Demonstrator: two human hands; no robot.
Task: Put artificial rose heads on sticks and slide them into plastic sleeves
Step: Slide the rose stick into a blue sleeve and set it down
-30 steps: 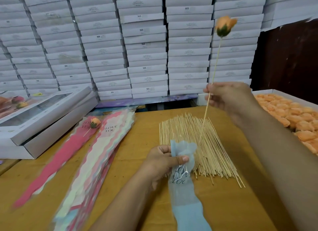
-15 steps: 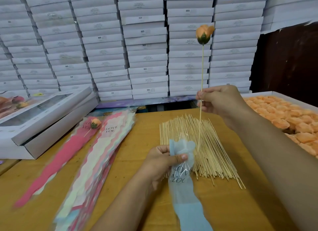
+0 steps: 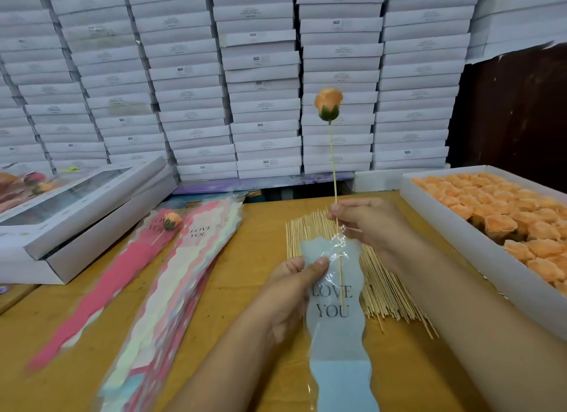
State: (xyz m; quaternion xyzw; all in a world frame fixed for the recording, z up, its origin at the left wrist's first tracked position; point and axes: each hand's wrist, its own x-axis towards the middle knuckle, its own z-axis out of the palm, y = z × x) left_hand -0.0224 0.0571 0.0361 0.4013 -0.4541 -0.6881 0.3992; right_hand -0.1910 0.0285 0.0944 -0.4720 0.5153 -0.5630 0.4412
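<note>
My right hand [image 3: 365, 221] pinches a thin wooden stick [image 3: 333, 169] with an orange rose head [image 3: 328, 105] on its top end. The stick stands upright, and its lower end is inside the mouth of a light blue plastic sleeve [image 3: 336, 313] printed "LOVE YOU". My left hand [image 3: 291, 292] grips that sleeve near its top, thumb on the front. A pile of bare sticks [image 3: 380, 286] lies on the table behind the sleeve. A white tray [image 3: 454, 227] at the right holds many orange rose heads [image 3: 503, 215].
A stack of coloured sleeves [image 3: 171, 289] lies at the left, beside a pink sleeve [image 3: 107, 292] with a finished rose [image 3: 172, 220] in it. White window boxes [image 3: 70, 218] sit at far left. Stacked white cartons [image 3: 260, 74] fill the back wall.
My right hand has lowered the rose stick and brought it left and upright, so its bottom end has gone into the sleeve mouth. My left hand keeps its grip on the sleeve.
</note>
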